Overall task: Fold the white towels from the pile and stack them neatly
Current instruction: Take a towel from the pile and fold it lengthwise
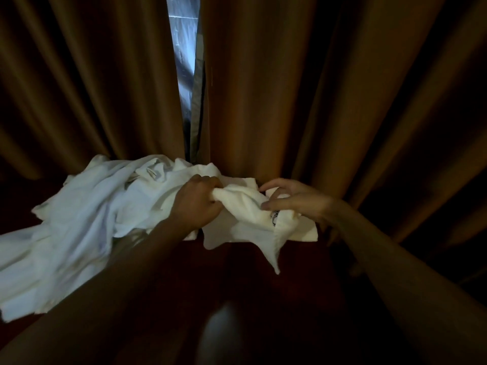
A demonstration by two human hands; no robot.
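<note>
Nearest to me, the loose tail of the towel (pixel 245 206) I am working on hangs down in a point over the dark red surface (pixel 263 285), so the cloth is bunched and not yet spread. My left hand (pixel 196 204) has its grip curled tight round a twisted wad of that towel, and my right hand (pixel 292 200) pinches the hem near a small dark printed mark (a logo, I think, too blurred to read). Both grips are clamped on the one towel, close together.

To do this step well I judge I should walk my fingers along the hem until each hand has a true corner, then draw the hands apart so the cloth hangs flat before any fold. A wad folded as it is would give a lumpy stack.

Just beyond, under the right hand, lies a flat white piece (pixel 303 231), perhaps a towel already folded; I cannot tell for sure. To the left sprawls the pile (pixel 79 219) of rumpled white towels. Behind everything hang brown curtains (pixel 290 88), parted by a narrow bright gap.
</note>
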